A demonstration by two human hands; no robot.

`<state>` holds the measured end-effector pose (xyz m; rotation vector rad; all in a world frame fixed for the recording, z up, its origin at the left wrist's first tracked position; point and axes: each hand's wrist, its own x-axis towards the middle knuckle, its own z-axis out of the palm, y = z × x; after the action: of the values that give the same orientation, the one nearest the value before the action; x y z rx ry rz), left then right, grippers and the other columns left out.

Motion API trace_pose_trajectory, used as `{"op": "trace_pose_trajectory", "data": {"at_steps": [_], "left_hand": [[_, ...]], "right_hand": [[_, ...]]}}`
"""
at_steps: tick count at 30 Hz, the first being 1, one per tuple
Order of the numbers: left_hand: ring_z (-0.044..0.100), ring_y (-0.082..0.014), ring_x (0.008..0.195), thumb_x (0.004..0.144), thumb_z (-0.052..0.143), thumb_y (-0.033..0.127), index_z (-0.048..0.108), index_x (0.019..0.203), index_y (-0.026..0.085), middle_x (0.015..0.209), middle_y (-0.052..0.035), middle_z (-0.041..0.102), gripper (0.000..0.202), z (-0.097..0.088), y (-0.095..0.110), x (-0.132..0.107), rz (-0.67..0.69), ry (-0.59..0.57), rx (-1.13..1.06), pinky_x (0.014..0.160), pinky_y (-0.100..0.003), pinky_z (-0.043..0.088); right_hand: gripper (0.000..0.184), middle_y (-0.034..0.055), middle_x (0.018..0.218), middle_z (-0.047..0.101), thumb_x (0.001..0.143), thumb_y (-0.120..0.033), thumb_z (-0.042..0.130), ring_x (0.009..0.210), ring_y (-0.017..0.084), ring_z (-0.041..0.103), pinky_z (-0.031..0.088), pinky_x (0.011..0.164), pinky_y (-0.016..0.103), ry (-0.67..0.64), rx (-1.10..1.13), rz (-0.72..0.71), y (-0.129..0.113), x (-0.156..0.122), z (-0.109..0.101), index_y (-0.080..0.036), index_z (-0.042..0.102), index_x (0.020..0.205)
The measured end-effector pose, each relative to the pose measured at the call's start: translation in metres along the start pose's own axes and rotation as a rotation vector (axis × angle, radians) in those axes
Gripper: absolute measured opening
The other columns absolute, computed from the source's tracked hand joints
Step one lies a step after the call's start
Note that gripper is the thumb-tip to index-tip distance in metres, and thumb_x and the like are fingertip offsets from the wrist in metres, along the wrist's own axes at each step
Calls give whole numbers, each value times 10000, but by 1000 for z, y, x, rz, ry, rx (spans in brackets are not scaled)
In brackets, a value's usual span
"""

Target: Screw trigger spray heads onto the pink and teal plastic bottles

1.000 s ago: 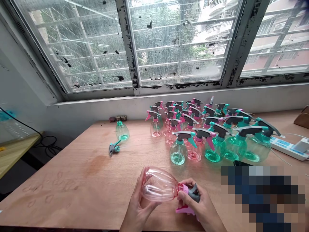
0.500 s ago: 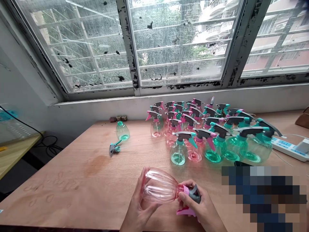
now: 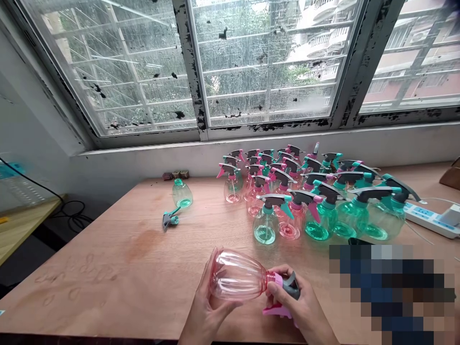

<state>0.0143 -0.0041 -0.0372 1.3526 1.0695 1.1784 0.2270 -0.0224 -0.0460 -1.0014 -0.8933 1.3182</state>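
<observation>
A clear pink spray bottle (image 3: 239, 275) lies on its side in the air above the table's front edge, its base to the left. My left hand (image 3: 210, 302) wraps round the base end. At the neck, my right hand (image 3: 293, 299) grips the spray head (image 3: 289, 285), which has a pink collar, a dark grey body and a pink trigger (image 3: 277, 311). Collar and bottle neck meet between my right fingers; how tightly they are joined I cannot tell.
Several pink and green spray bottles (image 3: 266, 225) stand grouped at the back right. Further left are an open green bottle (image 3: 182, 195) and a loose teal-and-grey spray head (image 3: 170, 220) on the wooden table (image 3: 118, 268). A white power strip (image 3: 431, 220) lies at the right. Windows rise behind.
Almost nothing differs. The spray head has turned slightly in my right fingers, while my left hand keeps the pink bottle in nearly the same place.
</observation>
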Motion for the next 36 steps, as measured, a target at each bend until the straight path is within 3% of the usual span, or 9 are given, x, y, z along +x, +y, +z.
{"op": "trace_pose_trajectory", "data": {"at_steps": [5,10,18,21,24,31,36], "left_hand": [[347,-380,1460,659,891,377,322,1536,290,1602,-113,379,1050,-1,2,-2,24,-8,6,1228,-513,239],[370,-369,1451,713,852,395,329,1531,283,1622,-115,336,978,-1,4,-1,-5,-50,-49,1215,-495,282],[371,-358,1454,695,860,373,325,1525,351,1599,-60,392,988,3,0,-3,-4,52,6,1228,-496,241],[339,-378,1465,663,881,397,274,1551,312,1612,-89,365,1079,2,-1,-3,-8,14,-42,1223,-496,255],[330,-370,1471,721,839,414,278,1553,262,1606,-116,369,1015,0,0,-2,-27,-39,-85,1210,-474,298],[383,-339,1450,741,839,323,331,1520,344,1633,-59,322,930,0,1,-2,10,-7,-4,1212,-443,309],[355,-373,1458,679,883,358,321,1531,325,1624,-84,341,1021,0,1,-3,14,-17,-51,1231,-483,249]], "right_hand": [[406,3,585,681,715,-501,843,502,189,668,587,508,296,-1,3,-17,0,0,2,-162,674,861],[416,1,590,682,714,-510,843,509,183,669,597,512,296,-11,-7,-13,-1,0,2,-162,670,864],[405,6,595,688,709,-506,845,505,193,673,595,508,305,11,-11,-13,-1,-1,3,-169,679,860],[405,3,600,686,705,-507,848,504,190,670,596,507,305,-3,-7,-8,-2,-1,3,-170,680,855],[405,-1,605,678,713,-506,844,509,180,664,603,505,302,-20,-10,-11,-2,-1,3,-167,675,857],[379,-1,585,686,744,-482,830,500,182,671,603,503,303,-5,8,-16,-1,0,1,-167,670,882],[366,-6,600,683,727,-457,853,502,173,669,611,505,298,-23,27,-13,-3,-1,3,-166,672,856]]}}
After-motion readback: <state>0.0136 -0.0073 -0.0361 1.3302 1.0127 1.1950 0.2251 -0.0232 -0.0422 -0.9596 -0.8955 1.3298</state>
